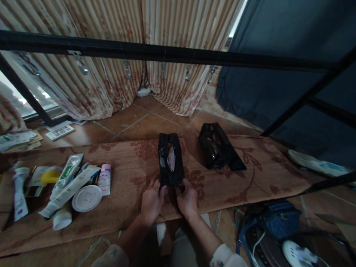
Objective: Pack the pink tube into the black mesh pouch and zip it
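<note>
A small black pouch (178,168) lies on the brown patterned cloth, its long side pointing away from me. Something pale shows through an opening in its top. My left hand (153,199) grips the near left corner, fingers closed on the edge. At the near right corner, my right hand (187,198) pinches the same pouch. Farther right rests a second black pouch (216,149), glossy on one side, which neither hand touches.
Tubes, a pink bottle (104,178) and a round white lid (87,198) lie at left on the cloth (123,207). A black metal bar (162,53) crosses ahead, with clips hanging from it. At lower right are a blue bag (281,217) and a white power strip (298,257) with cables.
</note>
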Available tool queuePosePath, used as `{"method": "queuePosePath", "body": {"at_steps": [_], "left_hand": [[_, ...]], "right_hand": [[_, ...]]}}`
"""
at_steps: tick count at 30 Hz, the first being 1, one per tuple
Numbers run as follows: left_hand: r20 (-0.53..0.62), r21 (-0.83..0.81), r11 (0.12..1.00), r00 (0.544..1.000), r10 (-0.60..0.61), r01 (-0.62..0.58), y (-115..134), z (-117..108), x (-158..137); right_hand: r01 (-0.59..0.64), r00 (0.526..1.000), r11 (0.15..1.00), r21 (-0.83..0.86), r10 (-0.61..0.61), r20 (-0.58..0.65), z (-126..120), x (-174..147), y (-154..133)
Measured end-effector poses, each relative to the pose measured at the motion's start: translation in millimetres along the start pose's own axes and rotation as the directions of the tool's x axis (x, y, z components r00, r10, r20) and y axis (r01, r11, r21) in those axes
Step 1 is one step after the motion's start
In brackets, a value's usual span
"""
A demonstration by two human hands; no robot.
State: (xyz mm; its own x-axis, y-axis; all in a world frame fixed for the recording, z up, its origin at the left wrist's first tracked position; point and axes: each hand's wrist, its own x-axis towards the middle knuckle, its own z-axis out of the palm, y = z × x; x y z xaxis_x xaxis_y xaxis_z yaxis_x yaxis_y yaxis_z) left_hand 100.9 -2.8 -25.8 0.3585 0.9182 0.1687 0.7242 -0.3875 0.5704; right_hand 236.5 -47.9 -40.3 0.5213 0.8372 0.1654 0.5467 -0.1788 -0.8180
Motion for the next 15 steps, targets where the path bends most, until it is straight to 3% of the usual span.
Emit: {"method": "queuePosePath", "body": {"at_steps": [6,15], "left_hand": [[-0.010,-0.022,0.999,1.000,0.023,-0.024,-0.5,0.4,-1.1],[-0.198,-0.118,0.991,0.980,0.039,-0.063,-2.1,-1.4,-8.5]], "right_hand": [[-0.001,1.000,1.000,0.001,0.001,0.010,-2.0,-0.5,-3.7],[0.021,1.000,1.000,-0.010,-0.021,0.008,-5.1,-0.2,-6.4]]}}
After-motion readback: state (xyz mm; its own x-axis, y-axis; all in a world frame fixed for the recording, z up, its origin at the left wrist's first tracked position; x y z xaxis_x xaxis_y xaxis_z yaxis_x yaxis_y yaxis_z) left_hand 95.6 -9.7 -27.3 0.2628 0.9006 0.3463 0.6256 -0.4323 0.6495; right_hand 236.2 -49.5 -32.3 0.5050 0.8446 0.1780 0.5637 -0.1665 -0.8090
